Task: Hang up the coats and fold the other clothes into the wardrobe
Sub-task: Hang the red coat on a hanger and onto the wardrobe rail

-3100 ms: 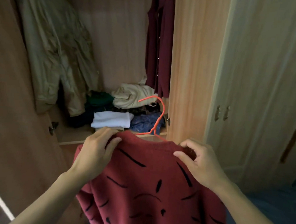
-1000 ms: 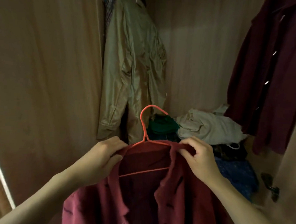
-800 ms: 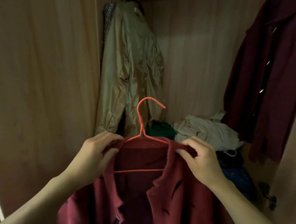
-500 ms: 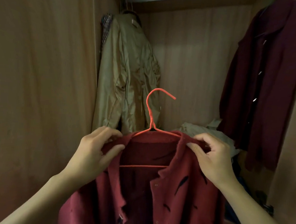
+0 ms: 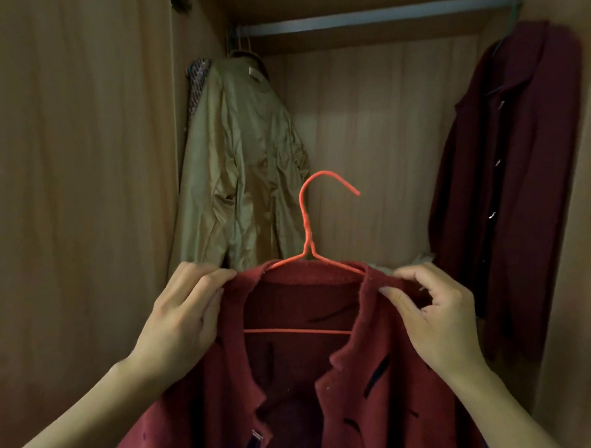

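Red coat (image 5: 364, 381) with black dashes draped on orange wire hanger (image 5: 306, 251), shoulders pinched by left hand (image 5: 183, 307) and right hand (image 5: 436, 317), held up inside wardrobe (image 5: 67, 177), below rail (image 5: 366, 18), between hung olive jacket (image 5: 242, 173) and maroon coat (image 5: 505, 187)

No readable text, brand, number or sign anywhere. Small pale tag inside the collar of the olive-green crinkled jacket (image 5: 245, 173), hanging well above the left hand's fingers (image 5: 212, 277): too small and dim to read. Dark dash marks on the dark red woollen coat (image 5: 375, 382), below the right hand's fingers (image 5: 406, 298): pattern only, no lettering. Small pale patch low on that coat's front edge, far beneath the fingers: blurred, unreadable.
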Demonstrator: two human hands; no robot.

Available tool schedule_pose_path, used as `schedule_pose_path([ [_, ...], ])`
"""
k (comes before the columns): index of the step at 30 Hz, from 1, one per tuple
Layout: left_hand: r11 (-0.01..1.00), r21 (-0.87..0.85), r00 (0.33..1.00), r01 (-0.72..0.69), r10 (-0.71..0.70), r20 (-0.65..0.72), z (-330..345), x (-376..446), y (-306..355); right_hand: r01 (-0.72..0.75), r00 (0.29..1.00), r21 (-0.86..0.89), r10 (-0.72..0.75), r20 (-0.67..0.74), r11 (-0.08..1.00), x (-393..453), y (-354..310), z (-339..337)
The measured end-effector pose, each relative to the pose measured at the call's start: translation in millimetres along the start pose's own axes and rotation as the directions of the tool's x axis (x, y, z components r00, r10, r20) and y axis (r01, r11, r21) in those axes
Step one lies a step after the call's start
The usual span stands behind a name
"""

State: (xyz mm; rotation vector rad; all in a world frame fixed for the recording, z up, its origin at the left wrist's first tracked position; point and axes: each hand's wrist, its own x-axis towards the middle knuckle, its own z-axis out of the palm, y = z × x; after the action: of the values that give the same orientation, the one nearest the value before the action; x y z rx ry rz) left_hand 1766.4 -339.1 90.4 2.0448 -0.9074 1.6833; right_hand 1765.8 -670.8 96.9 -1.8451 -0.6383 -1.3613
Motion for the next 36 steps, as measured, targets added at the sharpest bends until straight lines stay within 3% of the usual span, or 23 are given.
schedule_pose_path([
  [5,0.994,0.081,0.997,-0.069,0.072,-0.033,10.4,36.7,7.3,0.046,0.996,-0.035,-0.049,-0.075,0.998,21.0,14.2,-15.2],
  [17,0.985,0.164,0.999,-0.043,0.045,-0.007,36.9,58.9,5.4,0.136,0.986,-0.135,-0.147,-0.077,0.981,46.4,50.5,-2.8],
  [23,0.961,0.271,0.999,-0.048,0.04,0.037,44.8,78.8,-23.4,0.172,0.981,-0.127,-0.182,-0.068,0.977,76.6,58.3,21.2],
  [36,0.932,0.36,0.996,-0.037,0.065,-0.064,34.9,123.8,-116.6,0.33,0.911,-0.138,-0.353,-0.212,0.934,164.4,57.1,103.9],
])
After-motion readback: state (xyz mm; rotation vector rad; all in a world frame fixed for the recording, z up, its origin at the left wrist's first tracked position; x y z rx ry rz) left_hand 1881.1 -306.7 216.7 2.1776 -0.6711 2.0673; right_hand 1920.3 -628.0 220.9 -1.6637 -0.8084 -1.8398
